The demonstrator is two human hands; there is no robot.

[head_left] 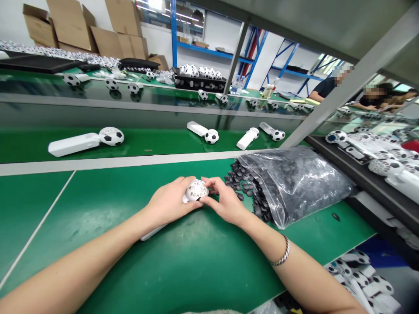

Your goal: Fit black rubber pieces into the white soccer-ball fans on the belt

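Note:
A white handheld fan point(197, 190) with a round, football-patterned grille lies under my hands on the green bench. My left hand point(168, 198) is wrapped over it from the left, and the handle's end shows below my wrist. At the right side of the round head, the thumb and fingers of my right hand point(225, 201) are closed on its rim. Whether a small part sits between those fingertips is hidden. Just right of that hand, loose black pieces point(242, 179) spill out of a clear plastic bag point(304, 183).
On the green strip beyond the bench lie several football-headed fans point(111, 136). A slanted grey post point(321, 83) rises at the right. Beside it, a dark shelf point(330, 159) holds more white fans. Cardboard boxes point(72, 24) stand at the back; people sit at the far right.

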